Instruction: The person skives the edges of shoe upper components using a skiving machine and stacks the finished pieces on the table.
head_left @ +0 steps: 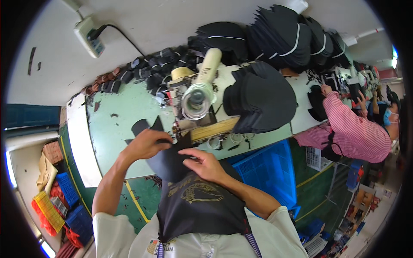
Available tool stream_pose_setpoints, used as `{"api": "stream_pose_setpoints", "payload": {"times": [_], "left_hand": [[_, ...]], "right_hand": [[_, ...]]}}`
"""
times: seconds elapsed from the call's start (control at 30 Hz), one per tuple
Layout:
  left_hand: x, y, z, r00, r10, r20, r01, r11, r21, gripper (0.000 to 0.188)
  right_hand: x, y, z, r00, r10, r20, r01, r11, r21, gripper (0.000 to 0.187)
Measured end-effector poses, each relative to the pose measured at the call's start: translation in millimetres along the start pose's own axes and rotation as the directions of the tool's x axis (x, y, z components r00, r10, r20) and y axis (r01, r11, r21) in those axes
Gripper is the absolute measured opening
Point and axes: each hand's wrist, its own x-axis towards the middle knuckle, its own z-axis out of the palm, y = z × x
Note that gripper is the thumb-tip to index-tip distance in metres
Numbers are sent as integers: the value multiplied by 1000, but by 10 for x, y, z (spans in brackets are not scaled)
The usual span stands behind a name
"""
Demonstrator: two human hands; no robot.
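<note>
A dark, flexible cut piece [170, 167] lies over the front edge of the pale green worktable, by a small table-mounted machine [177, 125]. My left hand [148, 144] is on its far left part with the fingers bent and closed on the material, close to the machine head. On the right side of the same piece, my right hand [206, 165] has its thumb and forefinger stretched apart, pointing toward the machine. The piece's lower edge reaches down against my black apron [202, 206]. Whether the machine touches the material is hidden by my hands.
Right of the machine stands a fanned stack of black cut pieces [266, 99]; more tied bundles [279, 36] line the wall. A pale tube [208, 69] rises behind the machine. Below the table edge sits a blue crate [269, 172]. A co-worker in a checked top [355, 124] works at right.
</note>
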Motion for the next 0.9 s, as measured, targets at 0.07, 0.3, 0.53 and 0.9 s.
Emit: {"api": "stream_pose_setpoints", "payload": {"times": [0.07, 0.3, 0.53, 0.9], "left_hand": [[156, 79, 55, 1000, -5, -7, 5, 1000, -5, 22], [370, 104, 23, 979, -179, -103, 195, 964, 180, 22], [660, 264, 580, 905, 74, -420, 126, 895, 429, 15], [331, 376, 504, 943, -70, -325, -23, 962, -273, 30]], "right_hand": [[71, 31, -29, 980, 197, 9, -195, 964, 181, 30], [256, -1, -13, 924, 378, 50, -350, 787, 509, 31], [363, 177, -283, 946, 1, -323, 12, 999, 38, 37], [201, -318, -749, 947, 322, 18, -307, 881, 362, 41]]}}
